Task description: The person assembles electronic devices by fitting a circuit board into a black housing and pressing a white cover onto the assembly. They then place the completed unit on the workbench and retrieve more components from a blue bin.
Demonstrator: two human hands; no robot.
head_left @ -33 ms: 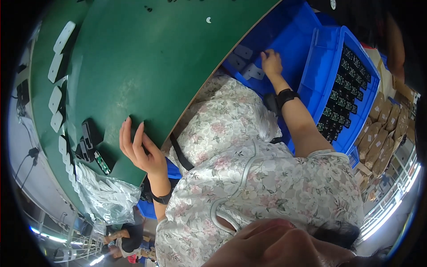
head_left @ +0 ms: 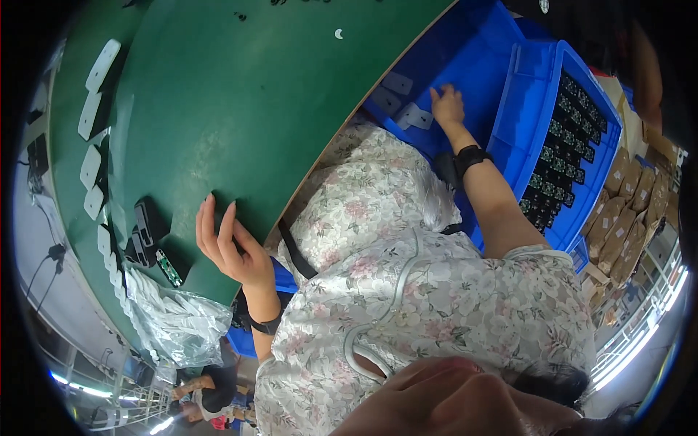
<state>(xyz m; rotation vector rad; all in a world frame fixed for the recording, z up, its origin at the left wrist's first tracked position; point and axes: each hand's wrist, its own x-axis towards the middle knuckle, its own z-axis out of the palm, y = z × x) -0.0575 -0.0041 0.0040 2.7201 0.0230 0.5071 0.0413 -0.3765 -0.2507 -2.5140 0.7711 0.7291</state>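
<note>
My left hand (head_left: 229,247) rests on the near edge of the green table (head_left: 240,109), fingers apart and holding nothing. My right hand (head_left: 448,105), with a black band on the wrist, reaches into a blue bin (head_left: 472,51). Its spread fingers lie on the bin floor next to flat grey plates (head_left: 411,116); I see nothing gripped. A floral garment covers my lap between the two arms.
A row of white flat pieces (head_left: 93,116) runs along the table's far side. Black parts (head_left: 142,225), a small green circuit board (head_left: 169,269) and a clear bag of white parts (head_left: 174,323) lie near my left hand. A second blue bin (head_left: 531,87) holds rows of circuit boards (head_left: 567,152); brown boxes (head_left: 625,211) stand beyond.
</note>
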